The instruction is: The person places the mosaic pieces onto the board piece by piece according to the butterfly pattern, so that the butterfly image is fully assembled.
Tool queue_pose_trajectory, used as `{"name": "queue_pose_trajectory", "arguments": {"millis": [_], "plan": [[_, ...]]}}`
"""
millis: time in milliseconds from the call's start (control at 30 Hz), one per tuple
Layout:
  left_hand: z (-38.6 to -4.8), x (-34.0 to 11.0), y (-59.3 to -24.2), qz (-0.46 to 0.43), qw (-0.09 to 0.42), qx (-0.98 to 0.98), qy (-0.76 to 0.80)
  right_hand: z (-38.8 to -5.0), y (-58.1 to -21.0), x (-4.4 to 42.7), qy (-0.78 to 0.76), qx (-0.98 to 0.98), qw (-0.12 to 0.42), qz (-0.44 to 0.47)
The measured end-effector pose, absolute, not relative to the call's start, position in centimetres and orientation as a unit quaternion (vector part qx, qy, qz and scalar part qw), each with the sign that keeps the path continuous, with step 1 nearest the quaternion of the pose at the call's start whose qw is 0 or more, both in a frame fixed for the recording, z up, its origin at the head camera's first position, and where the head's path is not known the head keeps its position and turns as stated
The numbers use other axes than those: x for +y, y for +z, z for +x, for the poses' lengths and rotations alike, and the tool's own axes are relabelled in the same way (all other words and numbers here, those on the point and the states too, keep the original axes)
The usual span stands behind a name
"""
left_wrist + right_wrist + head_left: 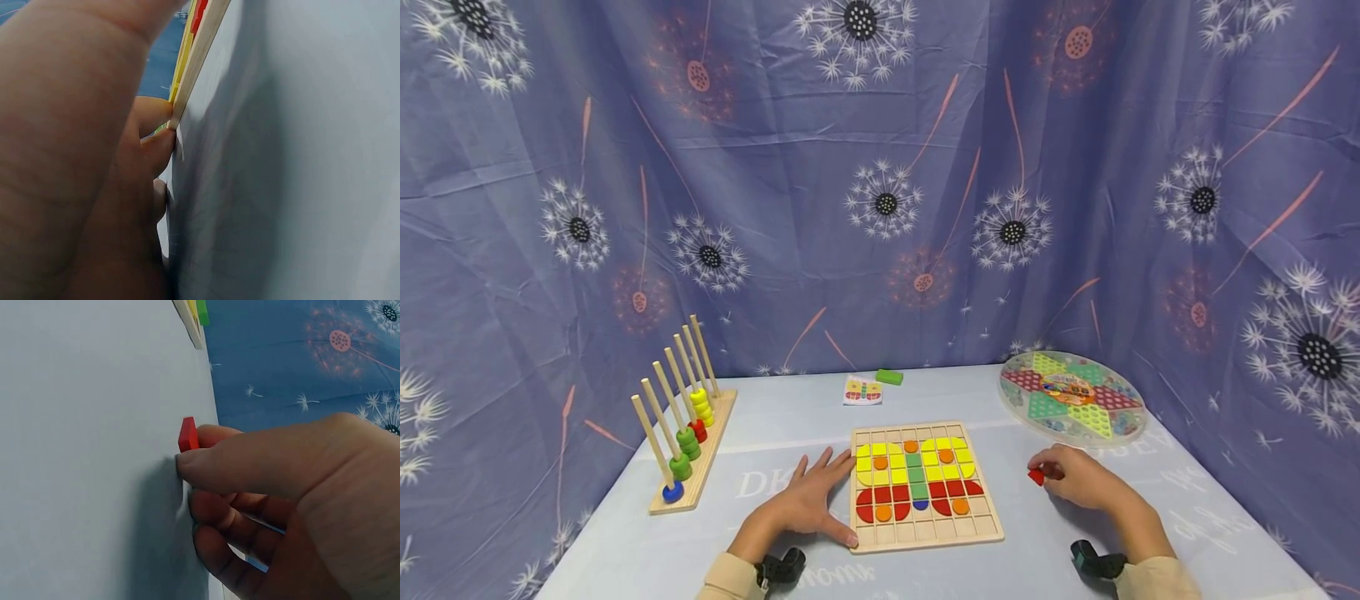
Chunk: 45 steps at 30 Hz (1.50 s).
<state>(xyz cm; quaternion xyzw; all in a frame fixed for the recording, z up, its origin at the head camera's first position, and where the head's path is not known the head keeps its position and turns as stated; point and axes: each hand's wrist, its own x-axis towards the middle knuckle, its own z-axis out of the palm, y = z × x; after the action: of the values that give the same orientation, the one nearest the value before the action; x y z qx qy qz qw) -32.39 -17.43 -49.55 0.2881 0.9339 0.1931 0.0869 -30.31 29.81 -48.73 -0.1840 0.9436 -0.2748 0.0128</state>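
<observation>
A wooden grid board [925, 546] lies flat in the middle of the table, filled with yellow, red, orange, green and blue pieces in a butterfly pattern. Several cells along its bottom and edges are bare wood. My left hand [808, 500] is spread against the board's left side, thumb at the near left corner and fingertips at the edge. To the right of the board, my right hand [1078, 477] pinches a small red piece [188, 434] between thumb and index finger, low over the tabletop. The other fingers of that hand are curled below.
A picture card [862, 392] with a butterfly pattern and a green block [890, 377] lie behind the board. On the left stands a wooden peg rack [711, 450] with colored beads. A round Chinese checkers board [1075, 396] lies back right, near the patterned curtain [955, 275].
</observation>
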Motion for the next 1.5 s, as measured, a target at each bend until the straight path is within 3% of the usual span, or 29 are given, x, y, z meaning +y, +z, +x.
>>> {"name": "queue_pose_trajectory", "arguments": {"millis": [667, 1500], "plan": [[-32.3, -17.4, -49.5, 0.288, 0.081, 0.934, 0.194, -30.5, -49.3, 29.1, -0.311, 0.924, 0.016, -0.221], [-32.4, -17.4, -49.5, 0.282, 0.089, 0.934, 0.199, -29.7, -48.2, 21.8, -0.320, 0.902, 0.076, -0.281]]}}
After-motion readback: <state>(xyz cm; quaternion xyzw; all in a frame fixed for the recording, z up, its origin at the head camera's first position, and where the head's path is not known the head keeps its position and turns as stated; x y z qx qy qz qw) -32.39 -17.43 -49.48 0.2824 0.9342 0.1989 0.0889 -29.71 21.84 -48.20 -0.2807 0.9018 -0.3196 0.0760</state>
